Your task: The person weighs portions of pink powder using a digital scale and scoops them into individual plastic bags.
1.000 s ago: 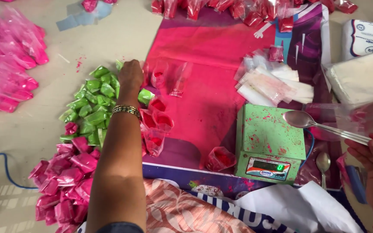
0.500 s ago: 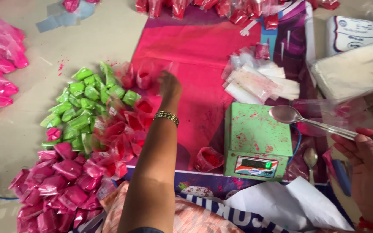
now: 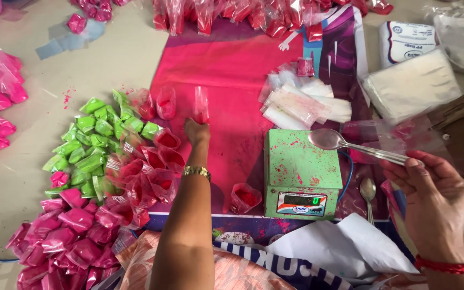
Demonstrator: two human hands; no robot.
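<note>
My left hand (image 3: 196,130) reaches forward over the pink mat (image 3: 232,70) and pinches a small clear pouch of red powder (image 3: 201,105), standing it upright. Two similar red pouches (image 3: 166,102) stand just left of it. My right hand (image 3: 437,196) holds a metal spoon (image 3: 331,139) and an empty clear plastic pouch (image 3: 404,134) above the right side of a green digital scale (image 3: 302,173). The spoon bowl hovers over the scale's back right corner. One open red pouch (image 3: 245,196) sits left of the scale's display.
Green packets (image 3: 95,142) and several red pouches (image 3: 146,172) lie left of my arm, magenta packets (image 3: 65,236) nearer me. Empty clear bags (image 3: 302,102) lie behind the scale. A second spoon (image 3: 368,190), a white bag stack (image 3: 412,86) and more red pouches (image 3: 232,13) are around.
My left hand moved forward and right from the green packets to the mat, setting a red pouch upright. The right hand with spoon stayed near the scale.
</note>
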